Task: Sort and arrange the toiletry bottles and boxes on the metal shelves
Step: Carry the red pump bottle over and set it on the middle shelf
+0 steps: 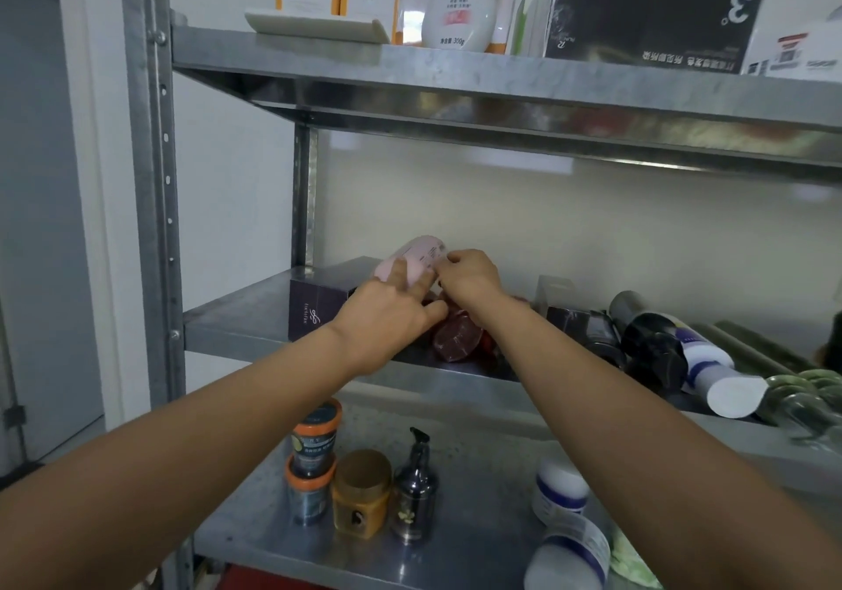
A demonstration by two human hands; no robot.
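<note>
I see my left hand (382, 316) spread, straight fingers touching the front of the pink bottle (412, 259), while my right hand (469, 276) pinches its right edge. The bottle is tilted, just right of the dark box (316, 309), above the middle shelf (237, 318).

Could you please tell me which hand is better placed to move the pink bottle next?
Probably the right hand: its fingers are curled, pinching the pink bottle. The left hand only touches it with straight, spread fingers, so it would need to regrip.
</note>
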